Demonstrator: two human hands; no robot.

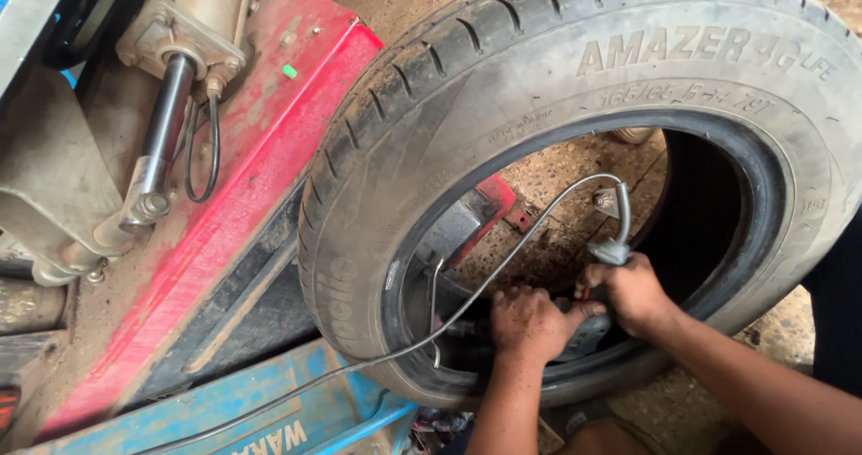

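Inside the upright tyre (575,87) leaning on the red machine (269,150), the left hand (530,322) presses its inner wall while the right hand (633,289) clasps a hose-fed tool (611,250), work visibly unfinished.

The tool (588,329) under both hands is mostly hidden, perhaps a grinder; the tyre (575,87) runs off frame.

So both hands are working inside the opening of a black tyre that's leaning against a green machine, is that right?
Not quite. The machine behind the tyre is red, not green, as the head view shows. The rest holds: the left hand and the right hand are both inside the black tyre's opening, by a grey hose.
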